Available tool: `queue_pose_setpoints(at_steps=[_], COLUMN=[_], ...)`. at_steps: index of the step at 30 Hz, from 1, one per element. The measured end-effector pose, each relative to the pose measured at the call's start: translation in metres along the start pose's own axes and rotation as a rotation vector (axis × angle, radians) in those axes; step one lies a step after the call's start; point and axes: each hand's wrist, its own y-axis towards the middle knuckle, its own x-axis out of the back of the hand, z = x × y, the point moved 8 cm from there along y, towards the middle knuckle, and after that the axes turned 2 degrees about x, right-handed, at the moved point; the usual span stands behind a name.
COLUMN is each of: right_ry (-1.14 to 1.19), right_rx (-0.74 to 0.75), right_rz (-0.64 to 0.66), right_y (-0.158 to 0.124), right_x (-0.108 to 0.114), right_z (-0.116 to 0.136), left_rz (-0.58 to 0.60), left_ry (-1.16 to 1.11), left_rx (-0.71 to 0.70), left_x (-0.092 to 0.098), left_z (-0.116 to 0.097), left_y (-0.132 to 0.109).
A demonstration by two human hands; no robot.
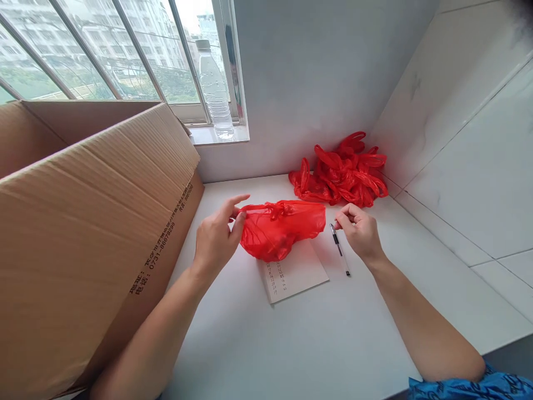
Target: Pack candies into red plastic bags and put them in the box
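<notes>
My left hand [219, 236] pinches the left edge of a thin red plastic bag [270, 236], with its index finger stretched out. The bag hangs above a paper notepad [297, 272] and hides its upper part; rows of handwriting show on the pad's left side. A little past the bag's right end is my right hand [358, 229], its fingers curled together and nothing visible in them. Close by its fingertips, a clear pen with a black grip [340, 250] lies on the white tabletop [316, 344].
A tall open cardboard box [95, 222] takes up the left side. Against the wall at the back right lies a heap of red plastic bags [345, 172]. On the sill of the barred window stands a clear plastic bottle [216, 94]. Tiled wall [470, 139] borders the right.
</notes>
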Motion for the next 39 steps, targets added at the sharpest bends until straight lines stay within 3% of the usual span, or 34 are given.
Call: queue_pose_setpoints(at_steps=[4,6,8,10,15,18,20,23,25,27,29,31,34,39], right_ry=[-0.062,-0.065,-0.002,0.142,0.446,0.382,0.252,0.013,-0.109,-0.245,-0.424,-0.571,-0.681,-0.796], right_rx=[0.211,0.274,0.231,0.11,-0.086,-0.064,0.082,0.489,0.766,0.909,0.896,0.815,0.705,0.468], right_rz=[-0.003,0.095,0.207,0.217,-0.064,-0.076,-0.174,-0.396,-0.325,-0.065,0.142,0.185,0.215,0.481], right_y=[-0.01,-0.016,-0.018,-0.015,0.0,0.002,-0.003,-0.029,-0.048,-0.058,-0.058,-0.049,-0.037,-0.039], right_x=[-0.01,-0.024,-0.035,-0.033,0.001,0.007,0.018,0.033,0.021,-0.008,-0.034,-0.045,-0.053,-0.069], right_z=[0.037,0.05,0.049,0.036,0.001,0.004,0.024,0.074,0.103,0.115,0.108,0.093,0.071,0.031], left_rz=[0.114,0.159,0.17,0.148,0.01,0.004,0.044,0.176,0.3,0.37,0.375,0.359,0.31,0.222], left_ry=[-0.014,-0.124,-0.26,-0.418,-0.938,-0.991,-0.917,-0.646,-0.412,-0.226,-0.078,0.081,0.344,0.61], left_rx=[-0.157,-0.207,-0.195,-0.094,0.255,0.159,-0.026,-0.336,-0.525,-0.656,-0.703,-0.678,-0.521,-0.228], left_x=[-0.011,-0.014,-0.013,-0.009,-0.006,0.0,0.009,0.016,0.008,-0.005,-0.022,-0.04,-0.061,-0.058], left_z=[-0.025,-0.035,-0.038,-0.029,0.019,0.015,-0.008,-0.057,-0.088,-0.105,-0.109,-0.101,-0.072,-0.025], left_y=[-0.008,-0.012,-0.012,-0.008,0.003,0.003,-0.002,-0.019,-0.036,-0.053,-0.063,-0.066,-0.058,-0.038])
